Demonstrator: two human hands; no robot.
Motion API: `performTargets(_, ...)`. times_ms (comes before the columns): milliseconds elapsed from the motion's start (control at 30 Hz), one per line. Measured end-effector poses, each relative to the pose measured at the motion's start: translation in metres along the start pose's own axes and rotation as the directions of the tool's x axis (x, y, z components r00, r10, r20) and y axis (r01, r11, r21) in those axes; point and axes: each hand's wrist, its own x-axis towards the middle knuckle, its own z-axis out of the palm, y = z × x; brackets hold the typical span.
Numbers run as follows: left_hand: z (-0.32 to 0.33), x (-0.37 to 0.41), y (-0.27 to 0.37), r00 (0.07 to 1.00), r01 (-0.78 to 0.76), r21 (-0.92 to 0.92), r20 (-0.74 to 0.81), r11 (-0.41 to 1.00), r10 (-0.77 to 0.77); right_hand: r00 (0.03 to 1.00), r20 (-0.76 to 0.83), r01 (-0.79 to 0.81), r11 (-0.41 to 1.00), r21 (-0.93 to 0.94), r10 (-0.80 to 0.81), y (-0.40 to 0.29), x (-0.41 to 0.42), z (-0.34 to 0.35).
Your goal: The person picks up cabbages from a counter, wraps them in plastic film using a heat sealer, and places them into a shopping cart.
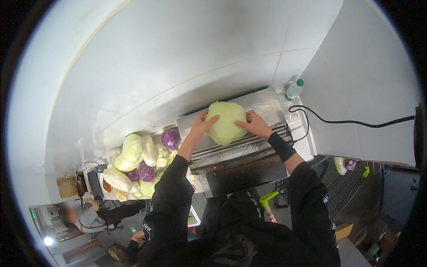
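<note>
A pale green cabbage (226,123) is held between my two hands over a metal cling film wrapping machine (267,100). My left hand (201,125) grips its left side, with the thumb on top. On the opposite side my right hand (255,123) presses its thumb and fingers to the leaves. Clear film (230,152) lies across the machine's rollers below the cabbage. The dark hot plate (247,173) at the near side has a small red light beside it. Whether film is around this cabbage I cannot tell.
Left of the machine, green cabbages (132,148), red cabbages (146,172) and napa cabbages (117,180) lie heaped. A bottle (294,90) stands by the right wall, near a black cable (360,124). A wire basket (333,187) is at right. Another person (93,215) is at far left.
</note>
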Motion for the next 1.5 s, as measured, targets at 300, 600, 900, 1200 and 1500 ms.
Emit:
performTargets(300,-0.008,0.016,0.004,0.995,0.042,0.074,0.089,0.996,-0.049,0.996,-0.041,-0.079,0.986,-0.147,0.074,-0.014,-0.013,0.005)
performTargets(600,-0.010,0.007,0.000,0.995,-0.038,0.345,0.096,0.938,0.005,0.998,0.035,-0.026,0.903,-0.429,0.046,-0.045,-0.028,-0.005)
performTargets(900,-0.012,-0.015,-0.030,0.809,-0.285,0.605,-0.264,0.744,0.525,0.960,-0.160,0.125,0.865,-0.486,-0.229,-0.063,-0.077,-0.006)
performTargets(1200,-0.046,-0.123,-0.102,0.880,-0.159,0.737,-0.196,0.657,0.432,0.924,-0.334,0.010,0.883,-0.469,-0.188,0.013,-0.154,-0.055)
performTargets(1500,-0.051,-0.120,-0.106,0.846,-0.338,0.902,0.166,0.269,0.507,0.926,-0.283,0.075,0.856,-0.512,-0.251,0.013,-0.160,-0.038)
